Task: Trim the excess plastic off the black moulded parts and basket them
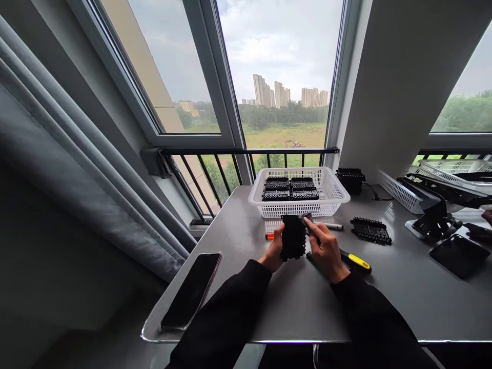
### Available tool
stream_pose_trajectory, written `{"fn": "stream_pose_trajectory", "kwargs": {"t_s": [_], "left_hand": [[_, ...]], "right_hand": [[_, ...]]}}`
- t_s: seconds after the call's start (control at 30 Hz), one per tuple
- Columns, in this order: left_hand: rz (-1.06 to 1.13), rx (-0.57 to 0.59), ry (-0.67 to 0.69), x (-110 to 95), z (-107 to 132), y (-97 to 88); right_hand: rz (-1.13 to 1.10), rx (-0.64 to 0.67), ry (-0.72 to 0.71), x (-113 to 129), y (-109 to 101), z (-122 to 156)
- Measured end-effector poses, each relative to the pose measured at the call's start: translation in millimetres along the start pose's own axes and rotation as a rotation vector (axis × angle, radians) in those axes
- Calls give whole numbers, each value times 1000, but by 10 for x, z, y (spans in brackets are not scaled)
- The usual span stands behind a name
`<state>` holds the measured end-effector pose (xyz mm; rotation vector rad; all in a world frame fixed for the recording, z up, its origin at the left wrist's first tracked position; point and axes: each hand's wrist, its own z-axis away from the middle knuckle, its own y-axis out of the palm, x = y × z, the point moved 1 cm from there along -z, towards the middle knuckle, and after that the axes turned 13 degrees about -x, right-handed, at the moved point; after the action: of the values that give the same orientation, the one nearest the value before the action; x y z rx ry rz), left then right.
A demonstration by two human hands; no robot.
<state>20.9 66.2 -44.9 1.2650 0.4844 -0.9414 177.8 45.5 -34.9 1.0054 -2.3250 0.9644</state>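
Observation:
My left hand (273,253) grips the left side of a black plastic part (293,237) with toothed edges, held upright above the table. The fingers of my right hand (326,248) are curled at the part's upper right corner, pinching a small grey piece (306,217) against it. Under my right wrist lies a yellow-handled tool (356,262). Beside it lie an orange-capped marker (269,236) and a white pen (332,226).
A white basket (334,192) holding several black parts stands behind my hands. Another black part (370,230) lies to the right, one more (350,177) by the wall. A phone (192,289) lies at the table's left edge. More baskets (400,192) and a dark stand (434,215) crowd the right.

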Motion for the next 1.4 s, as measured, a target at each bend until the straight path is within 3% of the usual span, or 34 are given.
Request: {"fn": "stream_pose_trajectory", "kwargs": {"t_s": [0.2, 0.57, 0.83, 1.0, 1.1, 1.2, 1.27, 1.4], "left_hand": [[-17, 1, -51, 97, 42, 51], [220, -174, 85, -46, -18, 22], [197, -221, 75, 16, 0, 43], [141, -139, 65, 27, -5, 58], [111, -101, 71, -22, 5, 48], [73, -62, 37, -1, 24, 43], [46, -35, -6, 69, 26, 49], [40, -48, 6, 159, -1, 50]], "right_hand": [[419, 218, 28, 133, 65, 34], [390, 446, -20, 284, 199, 229], [254, 359, 79, 261, 173, 290], [46, 316, 176, 127, 67, 182], [-140, 163, 250, 65, -38, 84], [-235, -19, 204, 69, -65, 32], [-197, 15, 135, 107, -26, 33], [36, 224, 64, 207, 66, 101]]}}
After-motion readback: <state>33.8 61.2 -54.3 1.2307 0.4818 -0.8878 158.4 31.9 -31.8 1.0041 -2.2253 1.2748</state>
